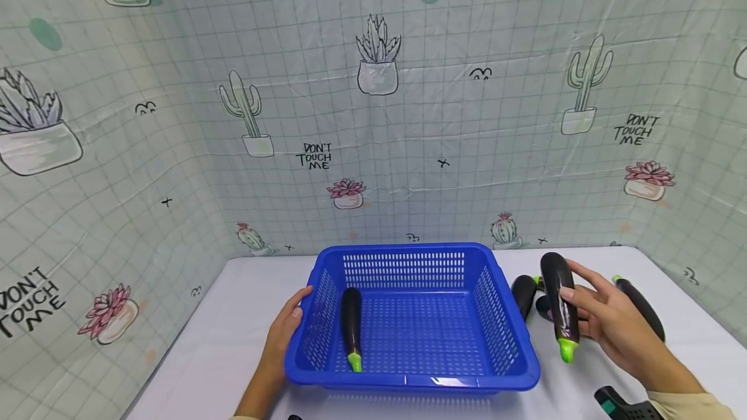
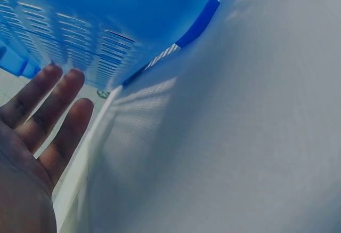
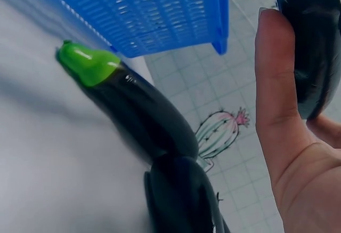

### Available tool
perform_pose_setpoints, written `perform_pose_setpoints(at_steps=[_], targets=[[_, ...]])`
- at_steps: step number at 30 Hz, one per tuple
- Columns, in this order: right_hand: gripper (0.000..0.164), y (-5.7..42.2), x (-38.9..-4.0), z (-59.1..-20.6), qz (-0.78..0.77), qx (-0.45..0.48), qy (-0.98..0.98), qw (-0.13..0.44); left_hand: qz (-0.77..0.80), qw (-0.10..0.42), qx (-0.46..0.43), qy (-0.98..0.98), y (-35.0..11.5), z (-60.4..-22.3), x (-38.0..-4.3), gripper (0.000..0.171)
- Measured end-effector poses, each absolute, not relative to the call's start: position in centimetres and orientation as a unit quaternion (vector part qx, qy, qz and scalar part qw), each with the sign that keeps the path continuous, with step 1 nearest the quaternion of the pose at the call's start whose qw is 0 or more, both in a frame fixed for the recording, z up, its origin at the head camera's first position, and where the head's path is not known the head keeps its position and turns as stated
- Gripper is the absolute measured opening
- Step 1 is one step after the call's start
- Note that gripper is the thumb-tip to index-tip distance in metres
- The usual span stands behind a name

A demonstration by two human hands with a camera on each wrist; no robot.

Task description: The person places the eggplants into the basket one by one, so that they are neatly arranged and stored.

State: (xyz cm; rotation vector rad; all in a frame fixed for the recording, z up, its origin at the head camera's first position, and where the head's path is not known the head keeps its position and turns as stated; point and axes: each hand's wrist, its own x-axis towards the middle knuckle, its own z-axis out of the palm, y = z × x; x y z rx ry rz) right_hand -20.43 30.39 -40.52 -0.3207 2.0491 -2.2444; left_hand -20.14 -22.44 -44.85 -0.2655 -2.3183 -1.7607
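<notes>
A blue plastic basket with slotted walls stands in the middle of the table, and a dark eggplant with a green stem end lies inside near its left wall. My left hand is at the basket's left rim; in the left wrist view its fingers are straight and reach toward the slotted wall. Right of the basket, my right hand holds another eggplant between thumb and fingers, green end down. In the right wrist view, the thumb lies along the held eggplant.
More eggplants lie on the white table: one close to the basket's right wall, another beyond my right hand, and one partly hidden behind the held one. A black and green object is by the right wrist. A patterned curtain encloses the table.
</notes>
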Motion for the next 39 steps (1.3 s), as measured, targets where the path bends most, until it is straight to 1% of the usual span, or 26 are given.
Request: perform_pose_setpoints(at_steps=[6, 14, 26, 39], targets=[[0.071, 29.9, -20.6, -39.7, -0.728, -0.099, 0.677, 0.042, -0.597, 0.114, -0.098, -0.788, -22.4, -44.7, -20.1, 0.048], [0.078, 28.0, -21.2, -38.2, -0.677, -0.068, 0.732, 0.036, -0.604, 0.111, -0.104, -0.783, -22.4, -44.9, -20.1, 0.049], [0.078, 26.0, -21.7, -36.4, -0.661, -0.106, 0.74, 0.057, -0.603, 0.109, -0.096, -0.785, -22.4, -45.0, -20.1, 0.048], [0.079, 24.7, -23.3, -35.3, -0.634, -0.135, 0.756, 0.095, -0.603, 0.108, -0.095, -0.785, -22.5, -45.2, -20.3, 0.048]])
